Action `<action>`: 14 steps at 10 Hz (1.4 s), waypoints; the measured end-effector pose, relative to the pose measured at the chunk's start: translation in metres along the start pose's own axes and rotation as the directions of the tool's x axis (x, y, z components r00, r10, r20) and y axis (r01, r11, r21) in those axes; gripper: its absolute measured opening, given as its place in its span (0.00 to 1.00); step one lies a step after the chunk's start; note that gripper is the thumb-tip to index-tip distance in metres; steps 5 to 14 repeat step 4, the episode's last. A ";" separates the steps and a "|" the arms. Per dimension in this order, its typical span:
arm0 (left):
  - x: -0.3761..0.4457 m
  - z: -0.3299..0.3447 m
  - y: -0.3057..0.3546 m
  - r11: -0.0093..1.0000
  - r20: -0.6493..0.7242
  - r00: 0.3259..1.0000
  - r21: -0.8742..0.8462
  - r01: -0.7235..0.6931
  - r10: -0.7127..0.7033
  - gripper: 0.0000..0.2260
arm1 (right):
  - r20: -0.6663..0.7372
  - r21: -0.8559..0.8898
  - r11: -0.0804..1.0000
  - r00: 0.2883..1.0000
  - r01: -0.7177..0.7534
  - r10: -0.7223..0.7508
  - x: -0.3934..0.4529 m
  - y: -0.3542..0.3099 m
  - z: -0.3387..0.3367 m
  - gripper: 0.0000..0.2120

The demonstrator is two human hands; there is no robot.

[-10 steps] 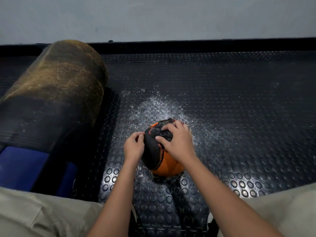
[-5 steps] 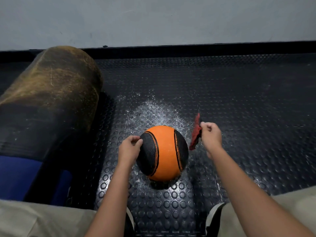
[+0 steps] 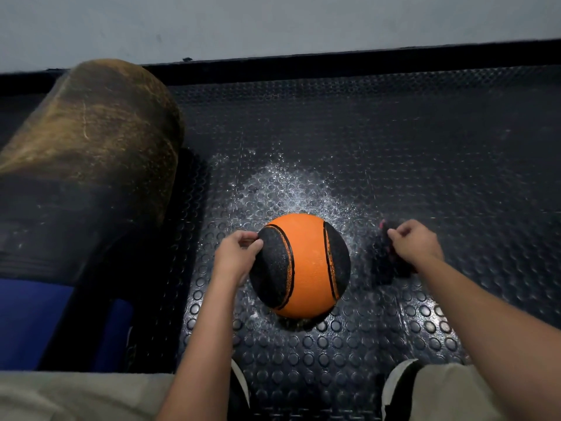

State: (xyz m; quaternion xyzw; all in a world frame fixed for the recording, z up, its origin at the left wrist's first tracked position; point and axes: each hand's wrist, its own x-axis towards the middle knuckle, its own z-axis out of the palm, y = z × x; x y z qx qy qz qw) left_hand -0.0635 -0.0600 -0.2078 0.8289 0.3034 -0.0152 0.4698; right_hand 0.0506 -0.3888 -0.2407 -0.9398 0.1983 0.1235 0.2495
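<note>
**Bracing the ball with one hand, cloth bunched in the other**

The orange-and-black ball (image 3: 303, 265) sits on the studded mat (image 3: 425, 147), dead centre between the two hands and touching only one of them. The left hand (image 3: 235, 256) is tucked against the ball's black panel. Its fingers are curled into a loose fist and its thumb lies on the rubber, pressing rather than wrapping, so nothing is actually in that fist. The forearm runs straight up from the lower edge with the wrist level.

Across the ball, clear of it, the right hand (image 3: 416, 244) is closed tight on a dark cloth (image 3: 385, 265). The fingers are curled over the cloth's top edge, with a flash of red at the knuckles. The rest hangs in a blurred bunch below the grip, low over the mat, and whether it touches down is hard to say. That arm angles in from the lower right corner.

Beyond both sets of knuckles a wet patch (image 3: 288, 189) glistens on the studs. Well out past the left wrist lies a big worn roll (image 3: 91, 141), brown on top, with a blue block (image 3: 30, 323) below it. Back near the elbows are two shoes (image 3: 397, 387) and pale trousers (image 3: 76, 396). A grey wall (image 3: 273, 22) closes off the far side.
</note>
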 end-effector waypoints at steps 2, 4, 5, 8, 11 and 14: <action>-0.001 -0.004 0.018 0.990 0.009 1.000 0.138 -0.008 0.007 0.07 | 0.222 0.354 0.904 0.917 0.240 -0.331 -0.046 -0.049 0.001 0.03; -0.012 -0.024 0.076 0.865 0.289 0.953 0.453 -0.218 0.089 0.11 | 0.472 0.144 0.823 0.693 0.549 -0.545 -0.083 -0.117 -0.032 0.12; -0.012 -0.024 0.076 0.865 0.289 0.953 0.453 -0.218 0.089 0.11 | 0.472 0.144 0.823 0.693 0.549 -0.545 -0.083 -0.117 -0.032 0.12; -0.012 -0.024 0.076 0.865 0.289 0.953 0.453 -0.218 0.089 0.11 | 0.472 0.144 0.823 0.693 0.549 -0.545 -0.083 -0.117 -0.032 0.12; -0.012 -0.024 0.076 0.865 0.289 0.953 0.453 -0.218 0.089 0.11 | 0.472 0.144 0.823 0.693 0.549 -0.545 -0.083 -0.117 -0.032 0.12; -0.012 -0.024 0.076 0.865 0.289 0.953 0.453 -0.218 0.089 0.11 | 0.472 0.144 0.823 0.693 0.549 -0.545 -0.083 -0.117 -0.032 0.12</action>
